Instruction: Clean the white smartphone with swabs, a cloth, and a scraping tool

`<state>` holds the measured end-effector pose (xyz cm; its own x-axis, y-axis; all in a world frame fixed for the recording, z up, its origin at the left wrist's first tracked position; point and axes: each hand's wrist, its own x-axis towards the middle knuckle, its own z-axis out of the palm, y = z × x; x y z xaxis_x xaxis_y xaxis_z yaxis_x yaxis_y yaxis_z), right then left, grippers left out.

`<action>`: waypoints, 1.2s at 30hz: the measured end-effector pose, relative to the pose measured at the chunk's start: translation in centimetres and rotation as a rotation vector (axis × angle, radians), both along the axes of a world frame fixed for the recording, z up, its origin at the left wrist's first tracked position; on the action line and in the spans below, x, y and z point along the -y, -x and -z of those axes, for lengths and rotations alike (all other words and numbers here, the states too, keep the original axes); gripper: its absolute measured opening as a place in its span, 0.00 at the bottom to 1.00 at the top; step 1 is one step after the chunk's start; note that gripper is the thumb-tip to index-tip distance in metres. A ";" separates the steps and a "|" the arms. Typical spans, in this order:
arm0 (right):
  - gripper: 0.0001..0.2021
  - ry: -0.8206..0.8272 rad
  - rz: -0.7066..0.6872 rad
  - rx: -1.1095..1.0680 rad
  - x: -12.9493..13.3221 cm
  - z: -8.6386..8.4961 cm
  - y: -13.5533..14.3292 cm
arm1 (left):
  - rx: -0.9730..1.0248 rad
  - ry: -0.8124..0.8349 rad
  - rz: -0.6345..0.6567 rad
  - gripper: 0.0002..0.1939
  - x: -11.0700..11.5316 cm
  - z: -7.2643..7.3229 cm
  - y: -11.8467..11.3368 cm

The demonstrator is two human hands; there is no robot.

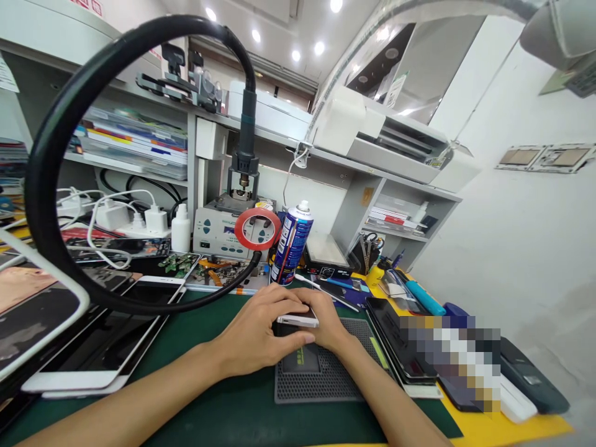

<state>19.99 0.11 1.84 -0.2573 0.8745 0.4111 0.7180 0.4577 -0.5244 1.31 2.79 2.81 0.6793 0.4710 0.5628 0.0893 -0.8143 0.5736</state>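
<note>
A small phone-like device (298,320) with a pale metallic edge is held between both hands above a grey perforated mat (335,385). My left hand (261,326) wraps round its left side, thumb along the near edge and fingers over the top. My right hand (326,316) closes on its right and far side, its fingers partly hidden behind the device and the left hand. A dark square panel with yellow-green print (302,360) lies on the mat just below the device.
A black hose (46,143) loops over the left side. White tablets (112,335) lie at left, dark phones (400,338) at right. Behind the hands stand a blue spray can (292,245), a red tape roll (241,228) and a grey station (218,233). The green mat (209,403) covers the front.
</note>
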 end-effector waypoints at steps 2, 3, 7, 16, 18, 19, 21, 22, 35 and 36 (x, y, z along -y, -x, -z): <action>0.16 0.006 0.011 0.000 -0.1 0.0 0.0 | 0.017 0.062 -0.007 0.15 0.0 -0.2 -0.1; 0.15 0.008 0.026 0.000 -0.1 0.0 0.1 | 0.028 0.100 -0.017 0.13 0.1 -0.3 -0.2; 0.09 0.009 0.099 0.015 -0.4 0.1 0.2 | 0.064 0.241 -0.068 0.12 0.2 -0.7 -0.4; 0.06 0.032 0.143 0.062 -0.4 0.1 0.7 | 0.097 0.346 -0.142 0.14 0.2 -0.5 -0.6; 0.07 0.035 0.138 0.058 -0.4 0.1 0.8 | 0.104 0.339 -0.158 0.14 0.3 -0.5 -0.7; 0.07 0.032 0.136 0.062 -0.4 0.2 0.8 | 0.108 0.334 -0.172 0.14 0.4 -0.6 -0.7; 0.07 0.017 0.132 0.081 -0.4 0.3 0.8 | 0.100 0.328 -0.208 0.14 0.5 -0.6 -0.8; 0.07 0.007 0.131 0.094 -0.5 0.4 0.8 | 0.095 0.324 -0.226 0.14 0.6 -0.7 -0.9; 0.05 -0.027 0.165 0.172 -0.5 0.7 0.9 | 0.109 0.290 -0.215 0.15 0.5 -0.1 -1.0; 0.05 -0.027 0.160 0.169 -0.5 0.7 0.9 | 0.108 0.279 -0.200 0.15 0.4 -0.1 -1.0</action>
